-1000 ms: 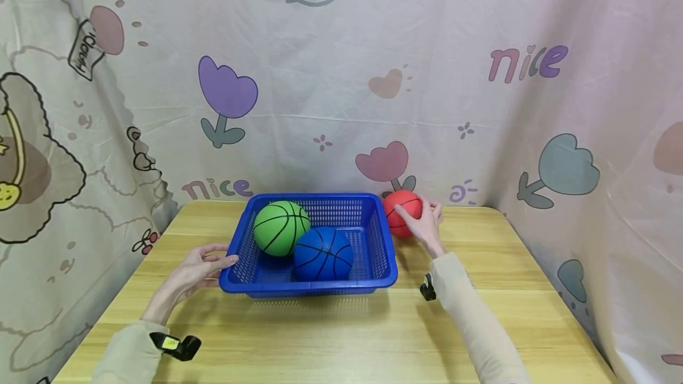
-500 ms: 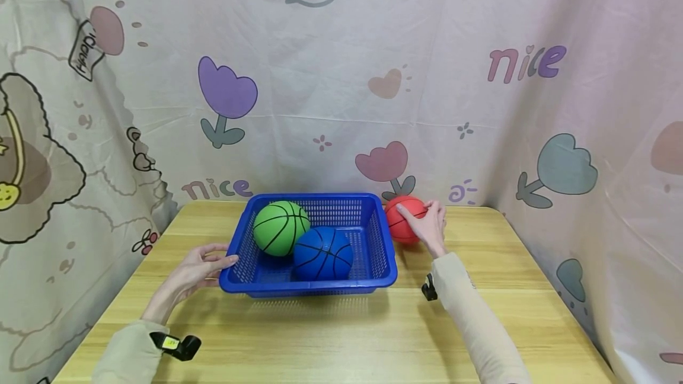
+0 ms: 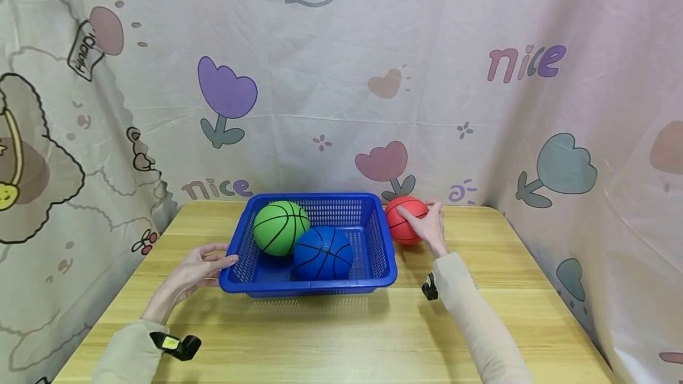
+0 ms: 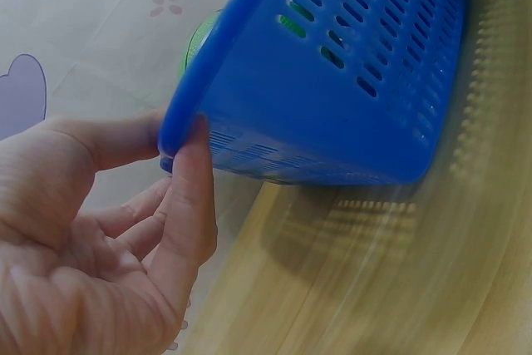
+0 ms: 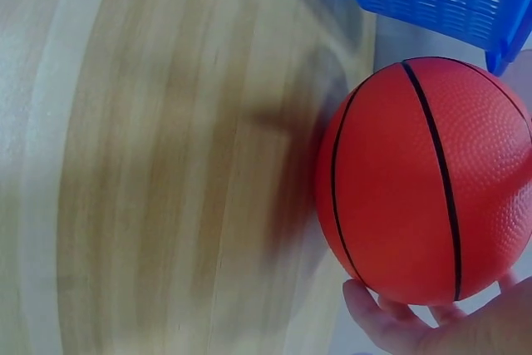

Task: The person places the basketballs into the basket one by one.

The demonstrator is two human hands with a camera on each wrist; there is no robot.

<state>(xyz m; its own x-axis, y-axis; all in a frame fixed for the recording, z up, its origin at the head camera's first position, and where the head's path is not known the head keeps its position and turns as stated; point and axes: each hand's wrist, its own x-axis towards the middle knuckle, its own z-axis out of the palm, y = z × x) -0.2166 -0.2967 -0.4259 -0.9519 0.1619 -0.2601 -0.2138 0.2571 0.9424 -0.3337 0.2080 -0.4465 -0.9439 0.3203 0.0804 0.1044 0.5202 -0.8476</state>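
Observation:
My left hand (image 3: 198, 268) pinches the left rim of a blue plastic basket (image 3: 309, 287), thumb and forefinger on either side of the edge in the left wrist view. Inside the basket, a green ball with black basketball lines (image 3: 280, 227) sits at the left, touching or overlapping a blue basketball (image 3: 323, 253) nearer the front. Just outside the right wall is a small red basketball (image 3: 404, 227). My right hand (image 3: 431, 230) holds it from the right, thumb across its near side. Its far fingers are partly hidden by the ball (image 5: 416, 197).
Everything is on a light wooden table (image 3: 341, 336). A pale patterned curtain (image 3: 320, 105) hangs close behind the table and along both sides. Each sleeve carries a black wrist camera (image 3: 184, 348).
My right hand has brought the red basketball slightly lower and a little to the right, beside the basket. My left hand, the basket and the other balls have stayed in place.

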